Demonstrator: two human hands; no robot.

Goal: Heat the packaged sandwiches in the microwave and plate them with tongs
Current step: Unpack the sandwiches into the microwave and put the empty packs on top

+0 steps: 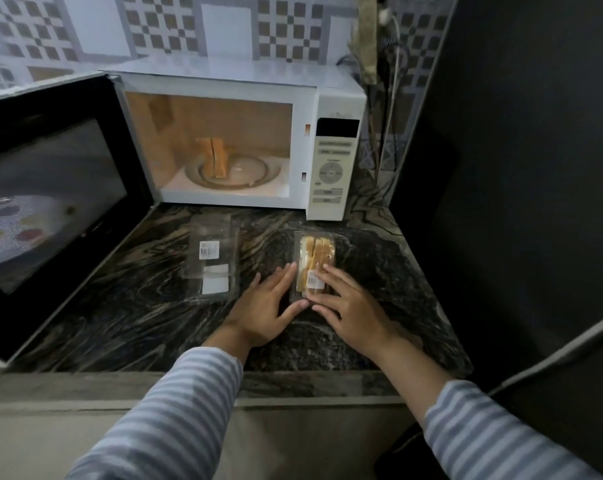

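Hands meet at a packaged sandwich lying on the dark marbled worktop in front of the microwave. The left hand lies with straight fingers against the pack's left edge; the right hand rests over its near end, fingers on the label, slightly bent. An empty clear package lies just to the left. The microwave door stands wide open, and unwrapped sandwich halves stand upright on the glass turntable.
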